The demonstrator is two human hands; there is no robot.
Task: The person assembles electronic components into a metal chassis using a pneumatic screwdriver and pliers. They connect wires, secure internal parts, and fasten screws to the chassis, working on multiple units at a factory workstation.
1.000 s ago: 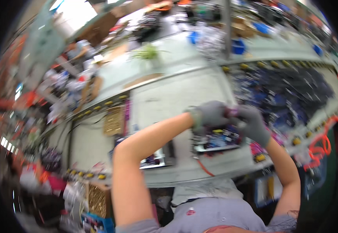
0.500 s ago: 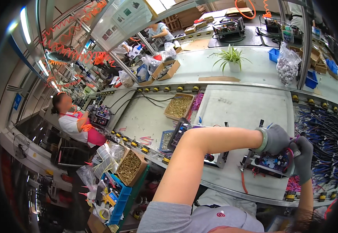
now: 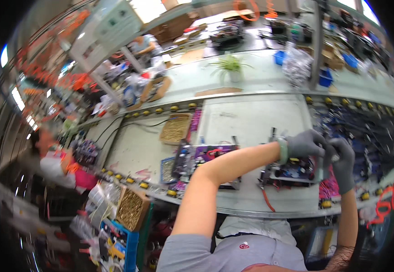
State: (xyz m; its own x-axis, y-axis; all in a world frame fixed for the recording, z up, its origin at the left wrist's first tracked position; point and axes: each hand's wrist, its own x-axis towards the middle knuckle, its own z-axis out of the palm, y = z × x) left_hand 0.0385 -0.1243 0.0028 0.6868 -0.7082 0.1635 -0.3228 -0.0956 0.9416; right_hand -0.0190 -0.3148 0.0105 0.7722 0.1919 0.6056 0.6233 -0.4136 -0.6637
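Both my hands wear grey gloves. My left hand (image 3: 306, 143) reaches across from the lower left and rests on the top of a circuit board assembly (image 3: 292, 170) held in a metal frame on the workbench. My right hand (image 3: 342, 161) comes up from the lower right and grips the right end of the same assembly; what lies between its fingers is hidden. A red wire (image 3: 265, 199) trails from the board's lower left corner. A second board assembly with purple parts (image 3: 206, 156) lies to the left, partly behind my left forearm.
A woven tray (image 3: 175, 128) sits beyond the purple board. Bundles of blue and black wires (image 3: 364, 131) fill the right side. A box of brass parts (image 3: 131, 209) stands at lower left. A potted plant (image 3: 230, 68) is on the far bench; a person (image 3: 52, 154) works at left.
The view has swung back to the right and come closer. Both hands stay on the circuit board assembly, which now lies nearer the middle right.
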